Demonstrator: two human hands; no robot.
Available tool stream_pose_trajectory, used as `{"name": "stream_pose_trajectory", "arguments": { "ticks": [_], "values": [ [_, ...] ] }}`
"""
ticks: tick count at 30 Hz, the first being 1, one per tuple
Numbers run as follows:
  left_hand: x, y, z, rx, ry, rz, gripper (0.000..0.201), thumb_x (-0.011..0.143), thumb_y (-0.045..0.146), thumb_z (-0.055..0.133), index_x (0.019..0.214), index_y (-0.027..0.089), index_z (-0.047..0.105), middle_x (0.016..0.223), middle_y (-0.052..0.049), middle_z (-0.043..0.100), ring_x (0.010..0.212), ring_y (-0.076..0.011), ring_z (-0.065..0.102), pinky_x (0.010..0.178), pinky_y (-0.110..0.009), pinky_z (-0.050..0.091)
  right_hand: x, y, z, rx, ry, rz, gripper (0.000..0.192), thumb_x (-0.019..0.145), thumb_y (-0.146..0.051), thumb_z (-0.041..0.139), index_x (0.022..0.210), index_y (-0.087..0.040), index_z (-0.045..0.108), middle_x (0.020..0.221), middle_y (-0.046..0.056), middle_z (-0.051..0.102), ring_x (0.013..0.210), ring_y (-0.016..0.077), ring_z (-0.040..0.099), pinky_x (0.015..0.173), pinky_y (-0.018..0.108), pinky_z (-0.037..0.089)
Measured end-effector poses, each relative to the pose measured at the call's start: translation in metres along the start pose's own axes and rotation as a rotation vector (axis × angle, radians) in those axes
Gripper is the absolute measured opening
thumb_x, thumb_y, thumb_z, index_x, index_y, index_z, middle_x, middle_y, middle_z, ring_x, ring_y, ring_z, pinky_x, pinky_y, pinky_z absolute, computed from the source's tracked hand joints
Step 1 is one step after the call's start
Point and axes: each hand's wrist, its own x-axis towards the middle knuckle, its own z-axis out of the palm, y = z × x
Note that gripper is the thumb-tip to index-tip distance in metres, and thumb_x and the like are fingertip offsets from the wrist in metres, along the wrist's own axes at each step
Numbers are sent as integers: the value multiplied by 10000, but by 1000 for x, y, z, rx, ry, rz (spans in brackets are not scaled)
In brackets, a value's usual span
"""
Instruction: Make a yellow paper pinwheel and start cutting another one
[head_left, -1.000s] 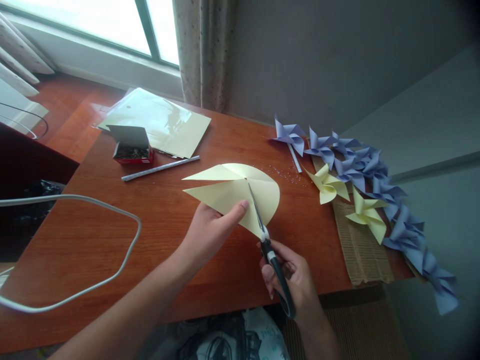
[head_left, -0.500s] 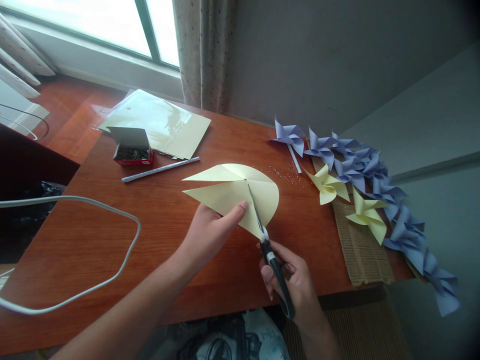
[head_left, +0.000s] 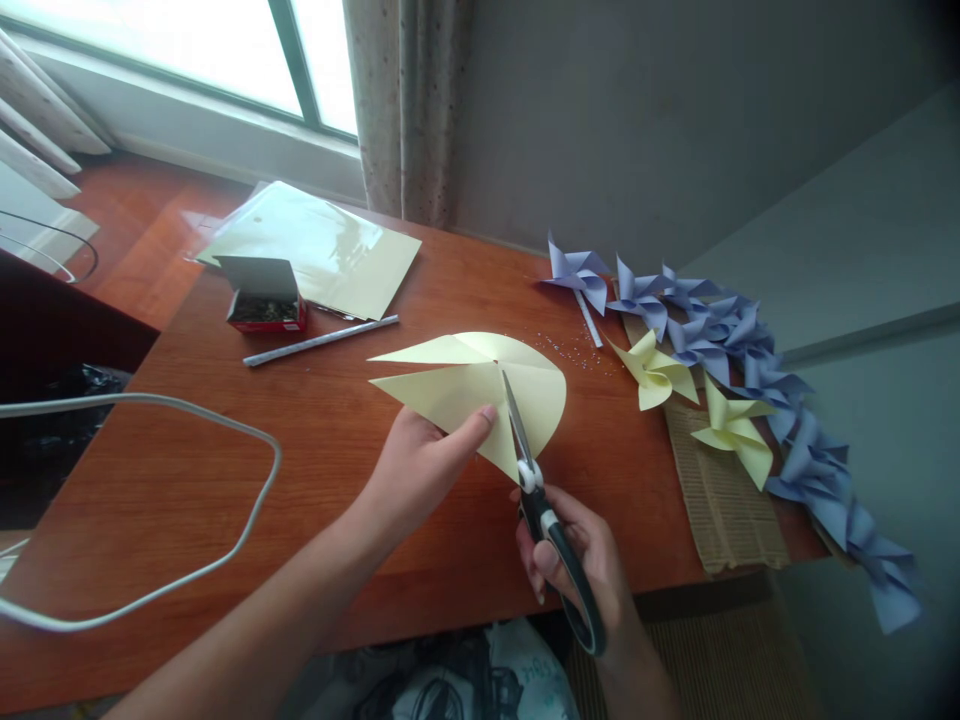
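Observation:
My left hand (head_left: 435,440) pinches a yellow sheet of paper (head_left: 536,385) from its near side, thumb on top and the fingers hidden beneath. The paper is creased from its middle, and one slit opens toward the left. In my right hand (head_left: 577,545) are scissors (head_left: 559,530) with black-and-white handles. Their blades lie along a second cut that runs from the near edge toward the paper's centre, with the tips close to a small hole there. Both hands are above the wooden table (head_left: 337,470).
Purple paper pinwheels (head_left: 701,340) and two yellow pinwheels (head_left: 652,370) lie at the right, partly on corrugated cardboard (head_left: 727,510). Beyond the hands are an open red box (head_left: 266,310), a rolled paper stick (head_left: 322,340) and yellow sheets (head_left: 322,245) in plastic. A white cable (head_left: 259,520) loops at left.
The paper has shifted slightly to the right. The scissors have turned a little, their handles moving right and down, and the cut now shows as a wider gap.

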Motion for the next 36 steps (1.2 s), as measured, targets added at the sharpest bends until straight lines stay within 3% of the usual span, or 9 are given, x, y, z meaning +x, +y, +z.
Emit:
{"name": "stream_pose_trajectory", "arguments": {
  "ticks": [16,22,31,36],
  "values": [
    [0,-1,-1,-7,-59,-47,385,862,395,728,1141,130,744,1095,-115,789,1040,-303,725,904,-348,561,3,7,3,48,27,-24,583,716,-563,839,1111,-164,680,680,-16,569,479,77,437,427,195,391],
    [0,0,0,-6,-66,-56,375,849,411,733,1091,126,754,1087,-123,791,1049,-320,725,913,-371,566,3,7,5,36,46,-26,629,722,-563,828,1185,-166,675,710,-3,577,514,95,448,447,209,401],
    [-2,0,1,-89,-94,-78,245,834,337,766,962,129,771,1048,-94,800,958,-267,741,883,-316,564,5,6,7,39,66,-31,568,754,-533,820,1174,-175,686,735,0,588,543,93,464,457,195,414],
    [-3,0,1,-138,-129,-88,234,851,295,748,1027,142,765,1043,-76,803,938,-251,747,868,-303,570,5,5,8,28,70,-34,539,768,-527,811,1165,-184,685,729,-2,594,544,97,468,466,202,421]
  ]
}}
